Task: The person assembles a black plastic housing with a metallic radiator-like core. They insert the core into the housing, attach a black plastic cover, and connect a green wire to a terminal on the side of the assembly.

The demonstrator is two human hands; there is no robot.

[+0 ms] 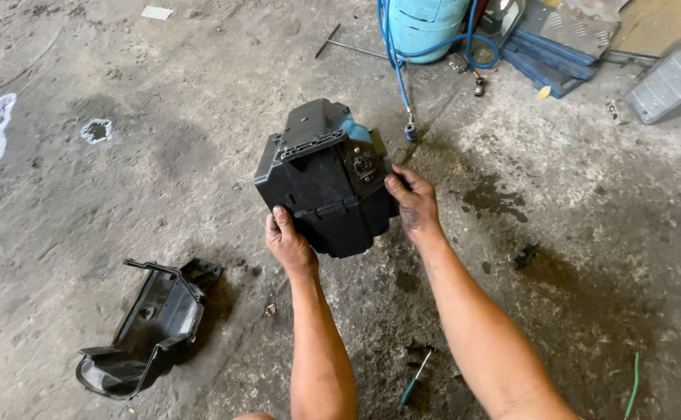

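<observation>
Black moulded plastic makes up the housing (326,180) that both hands hold just above the stained concrete floor (574,257). It is a boxy, ribbed shell with a flat flanged plate on top, a small socket-like fitting on its upper right face and a sliver of teal showing behind it. The left hand (288,241) grips the lower left corner, fingers curled round the edge with the thumb on the front face. The right hand (412,204) clamps the right side, thumb pressed on the face near the fitting and fingers wrapped behind, out of sight.

Judging by its hollow look and thin walls, the housing is probably light for its bulk and stiff rather than springy, though the flange tabs and the fitting could crack if knocked. Its matt, dusty surface should give fair grip; the moulded ribs and lower corners seem the soundest places to take hold, as the hands do now.

To the left on the floor lies a second black plastic cover (152,330), curved and open like a scoop. A green-handled screwdriver (416,379) lies between the forearms. Farther off stand a pale blue cylinder (427,23) with a blue hose (399,74) looped round it, and what may be a grey ribbed metal pedal (667,84).
</observation>
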